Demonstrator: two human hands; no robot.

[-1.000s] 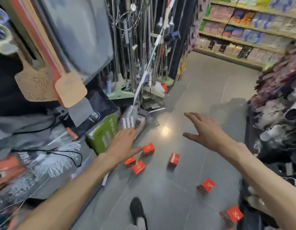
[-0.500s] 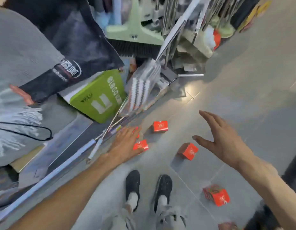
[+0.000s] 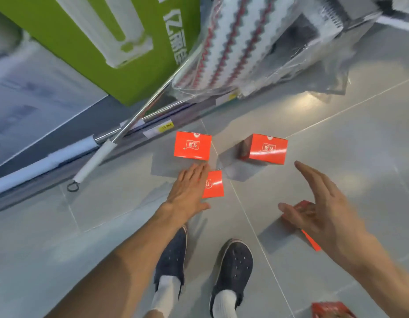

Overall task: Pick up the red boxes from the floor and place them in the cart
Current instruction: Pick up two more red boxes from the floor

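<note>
Head view: the left hand reaches down with fingers straight, its grip wide, overlapping the near red box on the grey floor. The right hand hovers spread, grip wide and holding nothing, above another red box. Two more boxes lie beyond, near a green carton

Floor, near shelf base: two boxes side by side, left box, right box. Third box nearer the person, partly under left hand. Fourth box behind right hand. Fifth box at lower right edge. Shoes below the hands.
</note>
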